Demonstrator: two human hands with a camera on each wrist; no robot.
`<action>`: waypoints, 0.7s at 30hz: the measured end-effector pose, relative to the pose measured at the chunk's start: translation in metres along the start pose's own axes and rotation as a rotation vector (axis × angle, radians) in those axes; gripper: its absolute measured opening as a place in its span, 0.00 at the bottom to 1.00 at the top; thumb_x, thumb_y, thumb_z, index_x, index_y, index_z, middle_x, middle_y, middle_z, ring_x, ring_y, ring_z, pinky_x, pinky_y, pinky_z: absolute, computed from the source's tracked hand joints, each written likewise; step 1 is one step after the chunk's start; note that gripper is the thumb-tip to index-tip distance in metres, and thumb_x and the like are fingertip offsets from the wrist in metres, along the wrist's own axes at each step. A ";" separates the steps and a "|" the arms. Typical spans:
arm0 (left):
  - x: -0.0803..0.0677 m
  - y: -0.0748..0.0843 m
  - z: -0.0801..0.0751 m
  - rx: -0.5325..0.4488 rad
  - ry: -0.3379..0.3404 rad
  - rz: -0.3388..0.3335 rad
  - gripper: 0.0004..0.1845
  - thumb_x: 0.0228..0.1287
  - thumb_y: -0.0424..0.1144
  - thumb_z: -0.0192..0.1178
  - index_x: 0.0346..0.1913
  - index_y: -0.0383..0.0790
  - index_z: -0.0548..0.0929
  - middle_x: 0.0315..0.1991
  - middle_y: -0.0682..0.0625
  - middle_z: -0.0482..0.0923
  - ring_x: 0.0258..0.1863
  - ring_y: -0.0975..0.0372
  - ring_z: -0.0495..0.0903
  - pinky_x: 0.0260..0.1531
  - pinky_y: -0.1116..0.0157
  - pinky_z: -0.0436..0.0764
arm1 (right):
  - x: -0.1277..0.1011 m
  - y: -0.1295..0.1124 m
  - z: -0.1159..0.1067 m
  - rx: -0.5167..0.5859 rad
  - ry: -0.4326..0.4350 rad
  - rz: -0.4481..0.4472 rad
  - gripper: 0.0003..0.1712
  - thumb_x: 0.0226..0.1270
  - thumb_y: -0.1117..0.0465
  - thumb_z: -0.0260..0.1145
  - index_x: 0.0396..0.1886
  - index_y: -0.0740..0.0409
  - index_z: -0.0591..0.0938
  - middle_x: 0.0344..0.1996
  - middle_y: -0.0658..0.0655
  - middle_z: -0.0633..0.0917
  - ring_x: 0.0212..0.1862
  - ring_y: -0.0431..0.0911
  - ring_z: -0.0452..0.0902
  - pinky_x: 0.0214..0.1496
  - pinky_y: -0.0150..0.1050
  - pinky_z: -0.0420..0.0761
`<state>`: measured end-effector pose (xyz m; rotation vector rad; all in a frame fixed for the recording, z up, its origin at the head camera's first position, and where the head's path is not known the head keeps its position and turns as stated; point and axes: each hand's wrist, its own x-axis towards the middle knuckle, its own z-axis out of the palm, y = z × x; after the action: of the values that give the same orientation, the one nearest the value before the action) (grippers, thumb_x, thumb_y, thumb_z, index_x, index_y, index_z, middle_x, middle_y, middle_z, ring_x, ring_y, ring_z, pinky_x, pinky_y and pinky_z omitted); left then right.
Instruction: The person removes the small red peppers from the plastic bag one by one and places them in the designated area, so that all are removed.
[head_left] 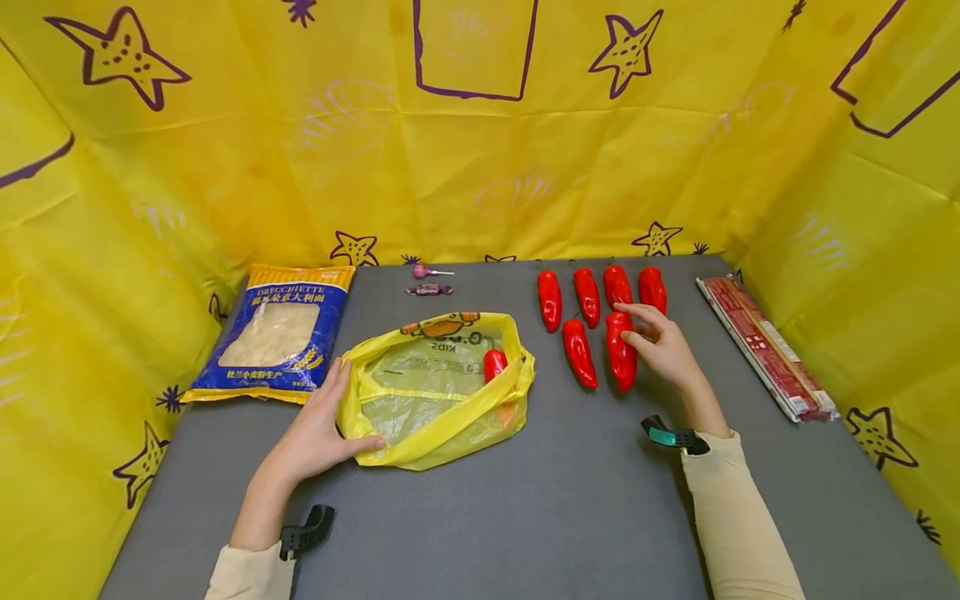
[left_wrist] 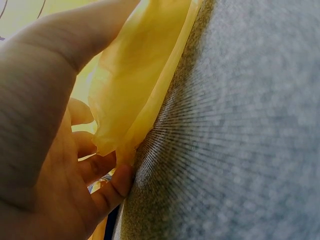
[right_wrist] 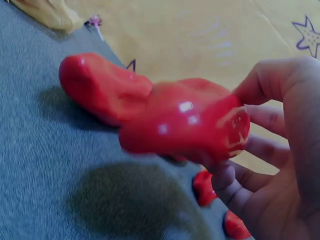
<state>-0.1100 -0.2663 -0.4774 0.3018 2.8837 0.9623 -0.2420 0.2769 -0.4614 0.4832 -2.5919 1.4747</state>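
Six red peppers lie on the grey table [head_left: 570, 500] outside the bag, and one of them, the front right pepper [head_left: 621, 352], is gripped by the right hand [head_left: 663, 350]. In the right wrist view this pepper [right_wrist: 185, 125] is seen clamped between thumb and curled fingers [right_wrist: 227, 182], its near end apparently raised off the mat, while a second pepper [right_wrist: 100, 87] lies just behind it. Beside it in the head view lies the front left pepper [head_left: 579, 352], and four more are lined up behind: [head_left: 549, 300], [head_left: 587, 297], [head_left: 617, 285] and [head_left: 652, 288].

A seventh pepper [head_left: 494, 364] already rests inside the yellow plastic bag [head_left: 438, 387], near its right edge. The bag is held at its left rim by the left hand [head_left: 318, 429], thumb curled over the plastic and fingers laid along the edge; the left wrist view shows the yellow film [left_wrist: 135, 85] pinched between thumb and fingers against the table.

The step in hand is judged to be the pick-up of the next pepper for bagging. The next move calls for the pepper to be lifted clear of its neighbour and carried left over the bag's mouth, while the mouth is kept open.

Further off, a pack of pasta [head_left: 276, 333] lies at the left, two sweets [head_left: 429, 280] at the back, and a long red packet [head_left: 765, 346] at the right.
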 end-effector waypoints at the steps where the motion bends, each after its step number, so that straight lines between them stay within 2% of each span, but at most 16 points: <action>1: 0.000 0.000 0.000 0.001 0.000 -0.001 0.74 0.53 0.63 0.80 0.86 0.31 0.40 0.86 0.32 0.33 0.82 0.31 0.42 0.75 0.27 0.50 | 0.000 0.002 0.000 -0.008 -0.002 0.004 0.25 0.74 0.70 0.64 0.70 0.64 0.80 0.66 0.66 0.80 0.48 0.44 0.77 0.47 0.25 0.77; 5: 0.000 0.000 0.000 -0.001 0.003 -0.001 0.74 0.53 0.63 0.80 0.86 0.32 0.40 0.86 0.32 0.33 0.82 0.31 0.42 0.74 0.27 0.50 | -0.001 0.009 0.003 -0.026 -0.004 0.021 0.25 0.73 0.71 0.65 0.68 0.65 0.80 0.58 0.67 0.83 0.36 0.41 0.77 0.36 0.27 0.76; 8: -0.001 0.000 -0.001 -0.005 0.004 -0.002 0.74 0.53 0.62 0.80 0.86 0.32 0.40 0.86 0.32 0.33 0.82 0.30 0.42 0.74 0.27 0.50 | -0.004 0.007 0.005 -0.017 -0.012 0.016 0.24 0.72 0.73 0.65 0.67 0.69 0.80 0.53 0.70 0.83 0.31 0.42 0.74 0.33 0.30 0.74; 14: -0.001 -0.001 0.001 -0.002 0.002 -0.004 0.74 0.53 0.63 0.80 0.86 0.32 0.39 0.86 0.32 0.33 0.82 0.30 0.42 0.74 0.27 0.50 | -0.014 -0.014 0.007 -0.077 -0.030 -0.010 0.23 0.70 0.73 0.66 0.63 0.74 0.80 0.53 0.73 0.83 0.35 0.45 0.75 0.36 0.30 0.76; 21: 0.000 -0.002 0.002 0.005 0.007 0.003 0.74 0.53 0.63 0.80 0.86 0.32 0.40 0.86 0.31 0.34 0.82 0.30 0.42 0.74 0.27 0.50 | -0.016 -0.012 0.014 -0.096 0.027 -0.065 0.21 0.67 0.75 0.69 0.59 0.75 0.83 0.50 0.73 0.83 0.35 0.46 0.73 0.37 0.25 0.71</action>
<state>-0.1099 -0.2667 -0.4797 0.3036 2.8931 0.9584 -0.2224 0.2626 -0.4628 0.5276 -2.5858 1.3210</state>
